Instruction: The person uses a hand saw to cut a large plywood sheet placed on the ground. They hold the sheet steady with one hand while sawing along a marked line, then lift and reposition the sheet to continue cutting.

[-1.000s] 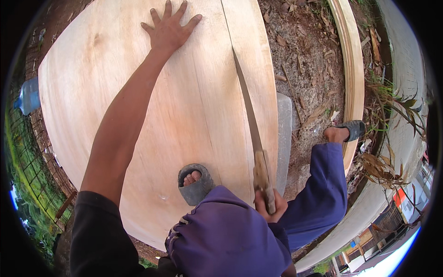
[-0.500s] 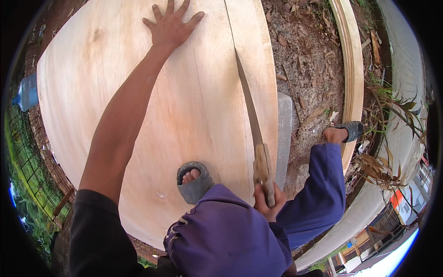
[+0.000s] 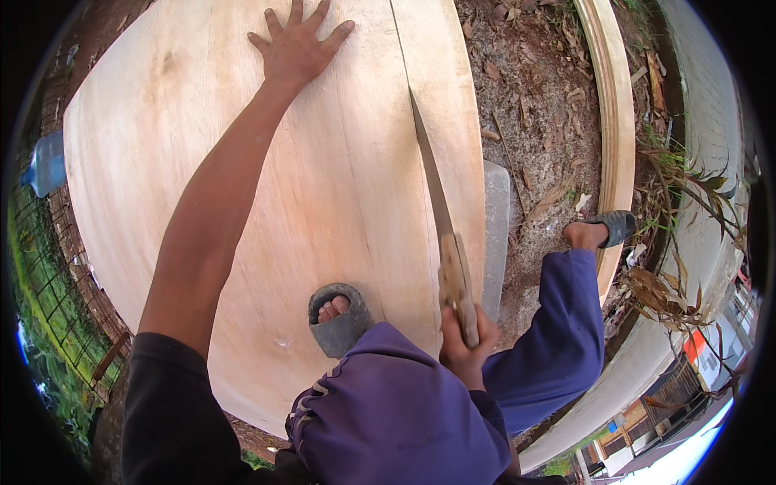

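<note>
A large pale plywood sheet [image 3: 323,186] lies under me. My left hand [image 3: 296,47] rests flat on its far part, fingers spread, holding nothing. In my right hand [image 3: 467,343] is the wooden handle of a hand saw [image 3: 435,182], the fingers wrapped round it. The saw's dark blade runs away from me, and its far end meets the narrow cut [image 3: 399,40] in the sheet, which continues beyond it to the top of the view. A thin line on the wood runs near the blade. Whatever part of the blade lies below the sheet is hidden.
My sandalled foot [image 3: 338,317] stands on the sheet; the other sandal [image 3: 616,229] is on a long strip of plywood [image 3: 618,121] at the right. A grey slab [image 3: 496,234] shows beneath the sheet's right edge. Left are a blue plastic bottle [image 3: 48,164] and wire mesh [image 3: 61,283].
My right hand and the saw have moved a little away from me along the cut. My left hand stays in place on the sheet.
</note>
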Available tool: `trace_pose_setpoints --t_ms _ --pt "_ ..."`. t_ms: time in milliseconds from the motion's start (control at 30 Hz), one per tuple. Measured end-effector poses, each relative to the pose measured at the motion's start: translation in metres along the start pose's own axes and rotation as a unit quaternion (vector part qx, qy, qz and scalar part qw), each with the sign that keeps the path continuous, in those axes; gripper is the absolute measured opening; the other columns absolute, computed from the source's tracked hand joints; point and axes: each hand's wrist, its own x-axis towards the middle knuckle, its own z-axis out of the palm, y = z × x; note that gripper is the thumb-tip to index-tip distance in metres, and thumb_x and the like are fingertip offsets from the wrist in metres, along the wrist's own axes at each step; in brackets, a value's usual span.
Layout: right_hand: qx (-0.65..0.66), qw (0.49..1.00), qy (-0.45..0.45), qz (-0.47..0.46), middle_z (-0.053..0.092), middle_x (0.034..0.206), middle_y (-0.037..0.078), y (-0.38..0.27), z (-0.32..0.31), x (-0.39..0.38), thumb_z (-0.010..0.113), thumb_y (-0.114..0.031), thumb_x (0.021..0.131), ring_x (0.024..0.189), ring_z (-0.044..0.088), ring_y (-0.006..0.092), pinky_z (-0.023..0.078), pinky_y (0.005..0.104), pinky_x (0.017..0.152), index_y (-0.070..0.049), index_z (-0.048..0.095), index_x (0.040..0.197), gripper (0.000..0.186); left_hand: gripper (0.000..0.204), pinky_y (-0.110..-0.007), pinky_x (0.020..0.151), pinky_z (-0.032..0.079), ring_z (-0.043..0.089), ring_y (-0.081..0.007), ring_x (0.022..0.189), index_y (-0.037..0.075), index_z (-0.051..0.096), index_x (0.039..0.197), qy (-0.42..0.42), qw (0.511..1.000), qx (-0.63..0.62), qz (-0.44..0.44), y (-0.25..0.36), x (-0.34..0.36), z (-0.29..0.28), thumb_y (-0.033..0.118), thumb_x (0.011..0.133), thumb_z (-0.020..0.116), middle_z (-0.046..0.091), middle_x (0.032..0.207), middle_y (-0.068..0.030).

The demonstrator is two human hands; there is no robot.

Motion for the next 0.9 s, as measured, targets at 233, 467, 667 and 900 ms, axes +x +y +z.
trace_pose_setpoints --t_ms 233,467,667,900 --pt "0.037 0.999 -0.010 0.018 0.041 0.055 -0.003 -0.010 0.043 0.067 0.069 -0.001 0.092 0.055 0.040 0.0015 0.031 0.0293 0.045 -0.003 0.045 0.068 0.034 0.077 -0.078 0.117 0.010 0.015 -0.0478 0.155 0.036 0.039 0.160 0.011 1.000 -0.004 0.005 -0.011 0.001 0.000 0.077 0.095 0.044 0.028 0.170 -0.0076" --pt "-0.030 0.999 0.020 0.037 0.049 0.055 -0.001 0.008 -0.018 -0.031 0.071 0.000 0.087 0.054 0.046 0.0025 0.035 0.0281 0.047 0.000 0.059 0.073 0.019 0.077 -0.078 0.117 0.010 0.016 -0.0476 0.155 0.036 0.039 0.159 0.003 1.000 -0.006 -0.001 -0.002 0.001 -0.001 0.077 0.095 0.044 0.027 0.170 -0.0069" --pt "0.061 0.998 -0.007 0.008 0.046 0.057 -0.003 -0.012 0.059 0.099 0.068 0.000 0.093 0.055 0.044 0.0012 0.031 0.0275 0.046 -0.001 0.051 0.070 0.028 0.075 -0.078 0.117 0.010 0.017 -0.0484 0.155 0.037 0.039 0.159 0.004 1.000 -0.002 0.008 0.006 0.002 0.000 0.077 0.096 0.043 0.027 0.170 -0.0066" --pt "-0.120 0.993 -0.001 -0.007 0.048 0.053 0.000 0.007 -0.030 -0.043 0.070 0.001 0.088 0.051 0.044 0.0027 0.033 0.0278 0.044 -0.003 0.047 0.065 0.033 0.072 -0.077 0.118 0.011 0.017 -0.0483 0.155 0.037 0.038 0.160 -0.006 1.000 0.001 -0.006 0.002 0.001 -0.002 0.074 0.098 0.042 0.028 0.170 -0.0066"
